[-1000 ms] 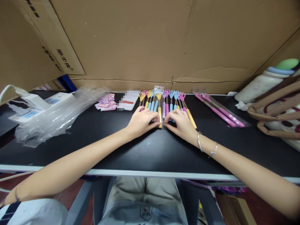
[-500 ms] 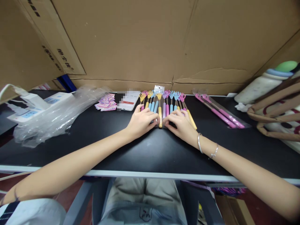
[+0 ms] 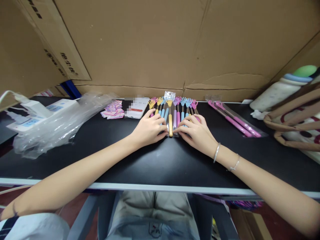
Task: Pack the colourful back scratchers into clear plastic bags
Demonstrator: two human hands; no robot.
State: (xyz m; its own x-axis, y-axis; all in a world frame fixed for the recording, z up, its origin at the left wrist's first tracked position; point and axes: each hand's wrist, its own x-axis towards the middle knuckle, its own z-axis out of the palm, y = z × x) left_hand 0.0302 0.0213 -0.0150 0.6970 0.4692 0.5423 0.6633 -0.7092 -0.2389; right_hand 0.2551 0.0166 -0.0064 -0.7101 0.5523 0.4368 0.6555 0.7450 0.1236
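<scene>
A yellow back scratcher (image 3: 170, 120) lies in a clear plastic sleeve (image 3: 170, 95), its claw end pointing away from me. My left hand (image 3: 151, 126) is at the sleeve's left edge, thumb and fingers pinched together on the plastic near the handle's end. Across from it, my right hand (image 3: 193, 130) pinches the sleeve's right edge. Fanned out behind both hands are several back scratchers in pink, blue, purple and yellow, among them a purple-handled one (image 3: 175, 117). My hands partly cover their handles.
To the right, two pink back scratchers (image 3: 236, 123) lie in clear plastic. A phone (image 3: 140, 108), small printed cards (image 3: 113, 110), clear bags (image 3: 62, 123) and a power strip (image 3: 50, 110) are on the left. A bottle (image 3: 277, 91) and a brown-handled bag (image 3: 295, 123) stand far right; cardboard (image 3: 150, 43) walls the back.
My right hand has shifted slightly to the right, away from the yellow handle, and my left hand slightly left. More of the handle shows between them.
</scene>
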